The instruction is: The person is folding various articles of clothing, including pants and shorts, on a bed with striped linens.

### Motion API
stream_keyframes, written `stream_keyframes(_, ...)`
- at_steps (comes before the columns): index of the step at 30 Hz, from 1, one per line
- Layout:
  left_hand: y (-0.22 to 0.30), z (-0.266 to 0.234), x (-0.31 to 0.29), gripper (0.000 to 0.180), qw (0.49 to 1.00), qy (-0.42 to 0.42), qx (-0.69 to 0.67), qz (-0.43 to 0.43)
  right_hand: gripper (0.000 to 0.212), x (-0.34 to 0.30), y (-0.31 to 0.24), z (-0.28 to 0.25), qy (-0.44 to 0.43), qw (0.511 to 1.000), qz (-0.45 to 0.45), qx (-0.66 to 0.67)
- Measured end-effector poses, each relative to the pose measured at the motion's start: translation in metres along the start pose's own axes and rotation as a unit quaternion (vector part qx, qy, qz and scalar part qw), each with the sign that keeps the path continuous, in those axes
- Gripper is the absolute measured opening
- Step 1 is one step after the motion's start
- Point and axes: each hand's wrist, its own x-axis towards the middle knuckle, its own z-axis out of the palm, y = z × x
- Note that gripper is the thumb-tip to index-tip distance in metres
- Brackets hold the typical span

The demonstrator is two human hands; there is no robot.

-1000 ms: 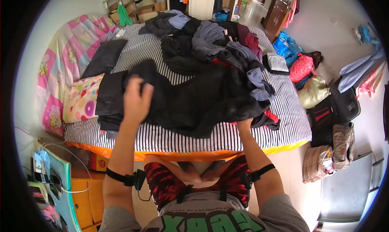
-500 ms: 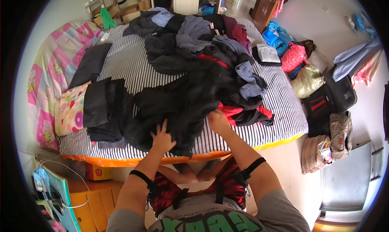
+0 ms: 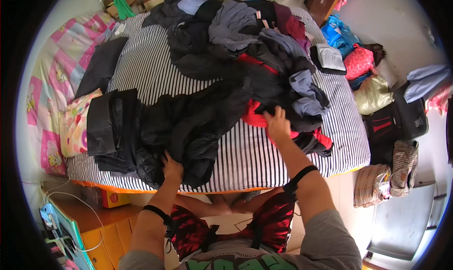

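Observation:
A large black garment [image 3: 193, 123], which looks like a padded jacket or trousers, lies crumpled across the near half of the bed. My left hand [image 3: 172, 169] is at its near edge, fingers partly sunk in the folds and closed on the cloth. To the right, my right hand [image 3: 280, 125] rests over a black garment with red parts [image 3: 255, 115], its fingers apart. That piece lies at the near end of the clothes heap. Beside the black garment, on the left, sits a stack of folded black clothes [image 3: 113, 128].
The bed has a striped sheet [image 3: 245, 156]. A heap of dark clothes [image 3: 231, 29] covers its far side. A dark pillow [image 3: 101, 64] and a pink checked quilt [image 3: 61, 53] lie left. Bags [image 3: 373, 95] and a suitcase [image 3: 401, 114] stand right; a wooden cabinet [image 3: 108, 237] is near left.
My left hand has shifted left and nearer, its spread fingers now in the folds. My right hand has moved right and farther onto the red parts, opening. The black garment has shifted, baring more striped sheet.

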Motion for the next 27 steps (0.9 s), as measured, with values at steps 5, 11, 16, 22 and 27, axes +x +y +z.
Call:
stream_keyframes(5, -0.005, 0.006, 0.006, 0.08, 0.999, 0.02, 0.042, 0.009, 0.019, 0.045, 0.091, -0.01, -0.013, 0.986, 0.052, -0.161)
stream_keyframes(11, -0.003, 0.004, 0.008, 0.081, 1.0, -0.01, 0.003, -0.016, 0.02, 0.07, 0.216, -0.033, 0.025, 0.951, 0.234, -0.198)
stream_keyframes(16, 0.001, 0.003, 0.006, 0.083, 0.999, -0.003, 0.039, 0.015, 0.033, 0.055, 0.223, 0.01, -0.171, 0.948, 0.24, -0.121)
stream_keyframes(22, -0.005, 0.007, 0.008, 0.087, 0.999, 0.003, 0.029, 0.012, 0.076, -0.007, 0.178, 0.018, -0.137, 0.978, 0.151, 0.047)
stream_keyframes(27, -0.009, 0.012, 0.014, 0.079, 0.99, 0.005, 0.13, 0.056, 0.084, -0.053, 0.141, -0.003, -0.187, 0.977, 0.095, 0.048)
